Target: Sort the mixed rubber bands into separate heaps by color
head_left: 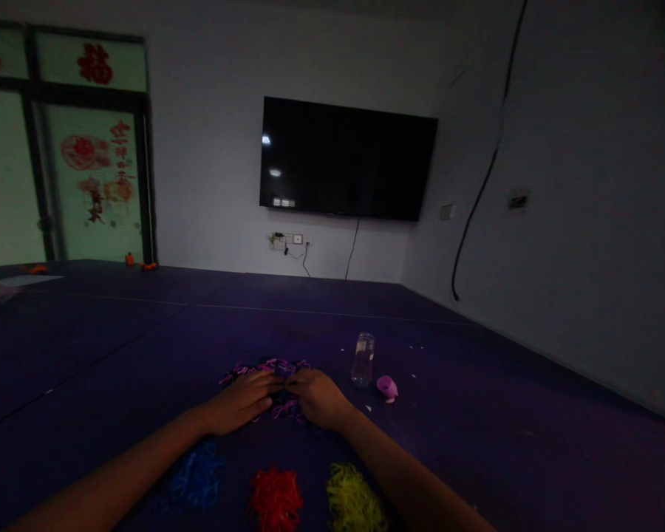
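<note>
Many bands (286, 409), bottle (362, 363) at two o'clock, are touched by left hand (244, 400) (fingers together) and right hand (320, 397) (fingers curled); any pinch cannot be determined.

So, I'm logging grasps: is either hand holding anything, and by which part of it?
It can't be told: the left hand and right hand are both at the pink loops, but the picture is too dim to show any pinch.

Extends bare left forearm (127, 464) from near left and bare right forearm (404, 467) from near right, holding left hand (242, 403) palm down with fingers (264, 379) stretched rightward, close beside right hand (320, 399) with fingers bent downward.
</note>
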A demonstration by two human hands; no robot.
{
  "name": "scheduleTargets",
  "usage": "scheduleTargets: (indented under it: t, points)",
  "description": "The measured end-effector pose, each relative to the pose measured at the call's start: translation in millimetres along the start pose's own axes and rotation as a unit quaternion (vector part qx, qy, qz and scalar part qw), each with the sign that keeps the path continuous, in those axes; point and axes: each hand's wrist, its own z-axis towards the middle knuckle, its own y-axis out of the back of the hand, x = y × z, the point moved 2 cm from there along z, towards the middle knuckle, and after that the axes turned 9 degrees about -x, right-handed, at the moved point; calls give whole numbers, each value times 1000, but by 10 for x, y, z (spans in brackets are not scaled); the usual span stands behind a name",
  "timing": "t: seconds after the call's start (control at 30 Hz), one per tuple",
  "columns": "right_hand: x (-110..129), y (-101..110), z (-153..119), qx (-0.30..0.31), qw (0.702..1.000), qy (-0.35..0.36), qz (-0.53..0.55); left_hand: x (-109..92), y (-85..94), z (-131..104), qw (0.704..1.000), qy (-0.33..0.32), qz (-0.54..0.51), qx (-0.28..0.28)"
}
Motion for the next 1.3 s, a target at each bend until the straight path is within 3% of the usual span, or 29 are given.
scheduleTargets:
  t: [0.3, 0.77, 1.1, 1.3]
  points:
    - [5, 6, -16, -16, 1000, -7, 7, 25, -21, 1, 1000, -27, -4, -10]
    - [-30, -33, -14, -4, 999, -27, -25, 61, -39, -12, 1000, -11, 7, -14]
    - [-94, -39, -20, -18, 993, -112, -41, 45, -33, 1, 999, 12, -9, -31]
    - [-46, -15, -23, -35, 998, -61, 6, 36, -13, 9, 999, 22, -15, -43]
